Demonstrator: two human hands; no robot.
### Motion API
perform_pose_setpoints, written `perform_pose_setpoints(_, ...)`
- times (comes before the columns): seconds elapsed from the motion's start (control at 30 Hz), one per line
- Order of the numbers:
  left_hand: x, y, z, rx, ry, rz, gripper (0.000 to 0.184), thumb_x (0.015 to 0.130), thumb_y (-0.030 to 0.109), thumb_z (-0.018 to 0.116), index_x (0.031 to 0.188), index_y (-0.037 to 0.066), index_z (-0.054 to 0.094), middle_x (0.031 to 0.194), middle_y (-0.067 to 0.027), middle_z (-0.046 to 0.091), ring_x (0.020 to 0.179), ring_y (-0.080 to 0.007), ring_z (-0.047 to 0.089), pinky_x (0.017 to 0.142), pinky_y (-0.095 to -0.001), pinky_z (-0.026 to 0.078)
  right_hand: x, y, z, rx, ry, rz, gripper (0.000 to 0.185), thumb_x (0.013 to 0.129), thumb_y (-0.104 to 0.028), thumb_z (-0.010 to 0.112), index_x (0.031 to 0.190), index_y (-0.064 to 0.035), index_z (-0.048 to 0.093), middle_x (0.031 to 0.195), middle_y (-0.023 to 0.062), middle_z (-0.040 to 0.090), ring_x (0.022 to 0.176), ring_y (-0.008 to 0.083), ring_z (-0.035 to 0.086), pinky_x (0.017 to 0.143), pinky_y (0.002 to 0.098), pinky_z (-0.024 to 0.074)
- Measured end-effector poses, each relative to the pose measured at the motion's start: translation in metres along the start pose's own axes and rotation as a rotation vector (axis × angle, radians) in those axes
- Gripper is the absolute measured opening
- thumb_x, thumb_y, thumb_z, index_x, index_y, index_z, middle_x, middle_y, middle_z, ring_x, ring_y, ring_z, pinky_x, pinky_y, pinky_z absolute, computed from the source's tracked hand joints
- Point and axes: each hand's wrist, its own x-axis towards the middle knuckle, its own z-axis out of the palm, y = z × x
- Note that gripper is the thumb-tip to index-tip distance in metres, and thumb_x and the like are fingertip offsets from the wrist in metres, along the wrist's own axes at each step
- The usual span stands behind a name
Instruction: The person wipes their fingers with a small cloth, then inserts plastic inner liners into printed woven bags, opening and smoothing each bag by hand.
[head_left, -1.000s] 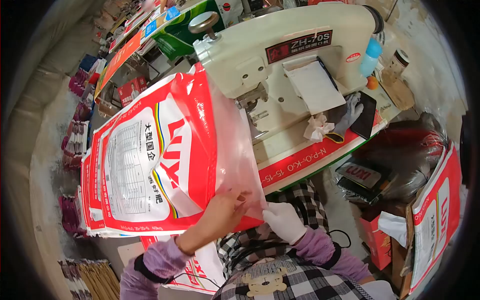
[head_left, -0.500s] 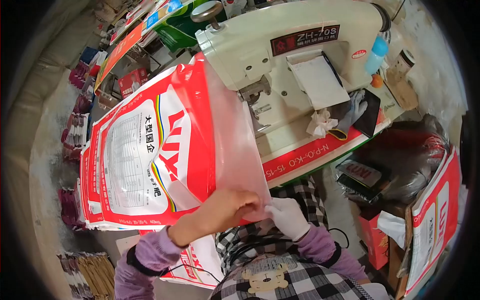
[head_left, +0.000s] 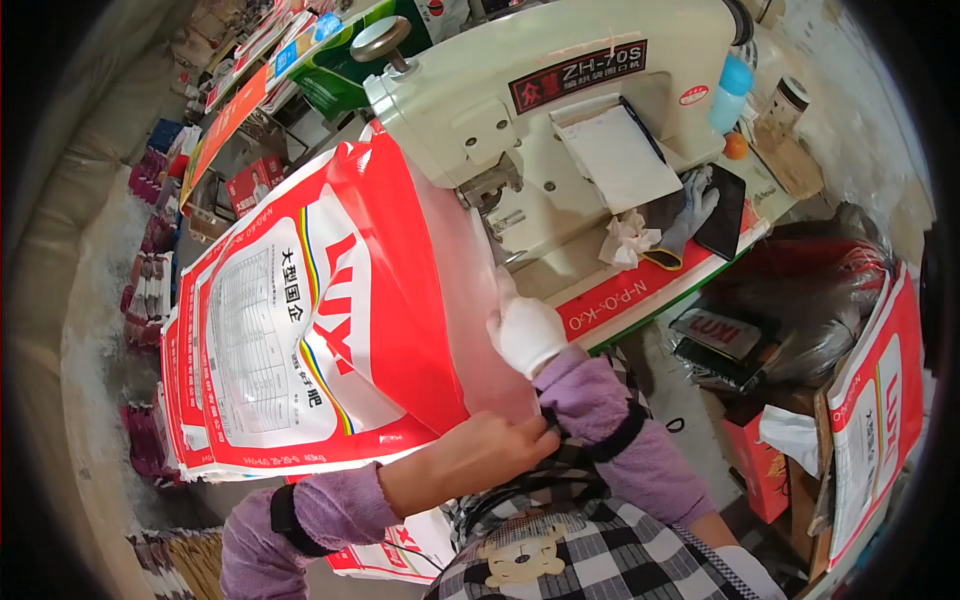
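Note:
A red and white printed sack point(head_left: 405, 330) lies at the left, its pale mouth edge running along the sewing machine point(head_left: 440, 130). That edge passes beside the machine's needle area point(head_left: 495, 195). My left hand point(head_left: 490, 447), bare, is closed on the near corner of the sack's mouth. Higher on the same edge is my right hand point(head_left: 528, 330), in a white glove, just below the needle area. Its fingers and thumb pinch the edge, though the fingertips are partly hard to make out.
On the machine bed are a white paper pad point(head_left: 620, 160), crumpled tissue point(head_left: 630, 240), a grey glove point(head_left: 690, 215) and a dark phone point(head_left: 720, 215). A blue bottle point(head_left: 732, 95) stands behind. Another LUX sack point(head_left: 875, 420) leans at the right. Folded bundles point(head_left: 145, 285) line the left wall.
My right hand has moved up along the sack's edge, from the near corner towards the needle area. My left hand has shifted slightly right and down, to the corner.

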Motion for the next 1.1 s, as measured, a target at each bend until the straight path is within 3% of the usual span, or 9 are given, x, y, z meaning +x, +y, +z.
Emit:
perform_pose_setpoints(0.23,-0.001,-0.104,-0.068,0.171,0.034,0.002,0.076,0.077,0.059,0.07,0.129,0.007,0.054,0.12,-0.0166,0.06,0.093,-0.0291,0.063,0.082,-0.0428,0.049,-0.066,0.019,0.02,-0.39,0.095,-0.141,0.085,0.082,-0.022,0.059,0.154,-0.0056,0.017,0.054,0.0085,0.061,0.047,0.0259,0.064,0.043,0.0411,0.0501)
perform_pose_setpoints(0.27,0.008,-0.109,-0.088,0.172,-0.431,-0.285,0.086,0.075,0.065,0.069,0.13,0.001,0.053,0.124,-0.017,0.06,0.104,-0.0286,0.059,0.089,-0.0418,0.047,-0.07,0.019,0.027,-0.492,0.134,-0.124,0.083,0.082,-0.021,0.059,0.153,-0.0048,0.02,0.051,0.0063,0.059,0.044,0.0244,0.062,0.042,0.0397,0.0479)
perform_pose_setpoints(0.5,-0.015,-0.072,-0.177,0.429,-0.66,-0.334,0.017,0.071,0.018,0.068,0.085,0.009,0.074,0.079,-0.0134,0.069,0.074,-0.0278,0.067,0.065,-0.0425,0.051,0.047,0.014,0.037,-0.492,0.296,-0.16,0.077,0.082,-0.014,0.055,0.153,-0.0072,0.024,0.059,0.0052,0.065,0.052,0.0239,0.066,0.045,0.0385,0.0499)
perform_pose_setpoints(0.63,0.003,0.034,0.058,0.547,-0.238,-0.146,0.031,0.082,0.016,0.058,0.109,0.006,0.068,0.077,-0.0153,0.066,0.068,-0.0303,0.065,0.074,-0.0597,0.053,0.095,-0.002,0.043,-0.518,0.35,-0.075,0.075,0.085,-0.013,0.054,0.153,-0.0079,0.023,0.064,0.0065,0.068,0.055,0.0251,0.067,0.046,0.0411,0.0505)
perform_pose_setpoints(0.7,0.042,0.038,-0.037,0.365,-0.409,-0.22,0.033,0.08,0.013,0.061,0.112,0.004,0.063,0.102,-0.0134,0.066,0.091,-0.0247,0.065,0.071,-0.0326,0.053,0.082,-0.016,0.028,-0.379,0.177,0.024,0.075,0.086,-0.013,0.053,0.154,-0.0089,0.021,0.067,0.0074,0.069,0.056,0.0259,0.067,0.046,0.0426,0.0507)
perform_pose_setpoints(0.87,-0.112,-0.07,-0.194,0.125,0.736,-0.3,0.074,0.078,-0.006,0.054,0.148,-0.002,0.03,0.148,-0.0212,0.042,0.139,-0.0351,0.037,0.118,-0.0423,0.024,0.061,-0.002,0.027,-0.323,0.251,-0.07,0.076,0.083,-0.021,0.06,0.151,-0.0085,0.027,0.066,0.0021,0.068,0.052,0.0253,0.066,0.045,0.0375,0.049)
perform_pose_setpoints(0.9,-0.139,-0.146,-0.212,0.785,0.849,-0.499,0.066,0.086,-0.001,0.054,0.147,-0.003,0.03,0.152,-0.0206,0.035,0.138,-0.0356,0.037,0.116,-0.0427,0.025,0.051,0.005,0.025,-0.332,0.282,-0.046,0.076,0.083,-0.021,0.06,0.151,-0.0085,0.027,0.066,0.0021,0.068,0.052,0.0253,0.066,0.045,0.0375,0.049)
perform_pose_setpoints(1.03,-0.258,-0.371,-0.242,0.505,0.547,-1.186,0.055,0.071,0.0,0.069,0.125,-0.004,0.06,0.103,-0.0237,0.067,0.1,-0.0321,0.066,0.083,-0.04,0.051,0.013,0.033,-0.004,-0.135,0.612,-0.435,0.037,0.088,-0.027,0.057,0.119,-0.0062,0.06,0.068,0.0071,0.068,0.062,0.0268,0.066,0.059,0.0387,0.0511)
perform_pose_setpoints(1.1,-0.278,-0.434,-0.252,0.469,0.781,-0.6,0.048,0.069,0.007,0.074,0.115,-0.004,0.065,0.082,-0.0214,0.066,0.075,-0.0302,0.066,0.068,-0.0413,0.05,-0.004,0.019,-0.029,-0.068,0.933,-0.688,0.031,0.09,-0.03,0.057,0.104,-0.0054,0.069,0.07,0.0092,0.068,0.067,0.0269,0.067,0.068,0.0402,0.0524)
